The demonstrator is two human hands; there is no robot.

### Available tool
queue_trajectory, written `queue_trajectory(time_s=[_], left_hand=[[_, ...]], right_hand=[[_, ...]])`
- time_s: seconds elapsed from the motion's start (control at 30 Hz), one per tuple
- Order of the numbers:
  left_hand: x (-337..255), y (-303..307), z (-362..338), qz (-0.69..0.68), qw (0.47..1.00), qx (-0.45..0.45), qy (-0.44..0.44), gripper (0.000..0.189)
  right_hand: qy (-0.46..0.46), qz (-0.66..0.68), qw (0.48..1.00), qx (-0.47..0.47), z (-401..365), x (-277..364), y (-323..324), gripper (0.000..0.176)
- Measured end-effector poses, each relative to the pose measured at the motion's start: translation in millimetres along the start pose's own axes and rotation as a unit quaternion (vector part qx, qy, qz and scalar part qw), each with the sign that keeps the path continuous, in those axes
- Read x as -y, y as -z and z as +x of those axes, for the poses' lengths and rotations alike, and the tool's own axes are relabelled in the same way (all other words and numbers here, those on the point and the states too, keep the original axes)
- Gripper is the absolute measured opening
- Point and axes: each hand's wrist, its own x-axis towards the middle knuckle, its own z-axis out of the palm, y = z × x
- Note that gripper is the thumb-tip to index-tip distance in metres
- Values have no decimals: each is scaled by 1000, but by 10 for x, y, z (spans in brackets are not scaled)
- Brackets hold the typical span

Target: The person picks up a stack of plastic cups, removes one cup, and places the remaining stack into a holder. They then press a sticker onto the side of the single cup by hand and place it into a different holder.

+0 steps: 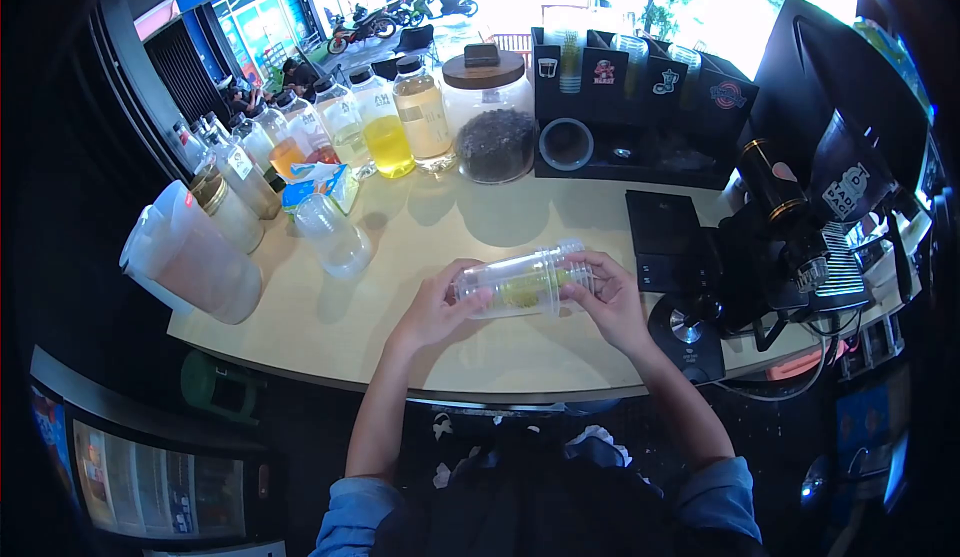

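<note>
Clear plastic cups (515, 285), nested together and lying on their side, are held just over the front middle of the counter. A yellow-green print shows through their walls. My left hand (438, 304) is wrapped around the left end of the cups, thumb on the near side. Around the right end, by the rims, my right hand (614, 305) has its fingers and thumb closed. To the left, another clear plastic cup (335, 242) stands on the counter beside a blue and white packet (305, 195).
A large plastic pitcher (195, 252) is at the left. Bottles and a wood-lidded jar (495, 132) line the back. A black cup organizer (640, 107) stands at the back right, and a black espresso machine (775, 237) with a tamper (686, 322) is on the right.
</note>
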Motion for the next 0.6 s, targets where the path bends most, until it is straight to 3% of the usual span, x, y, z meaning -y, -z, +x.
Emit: queue_trajectory(time_s=[0.07,0.17,0.6], left_hand=[[1,-10,14,-109,991,-24,73,43],[22,-15,35,-126,987,-20,95,44],[-108,-150,72,-100,989,-36,106,49]], right_hand=[[3,10,1000,5,13,24,9,34],[-3,2,1000,3,7,46,16,34],[1,6,1000,-26,-41,40,-48,34]])
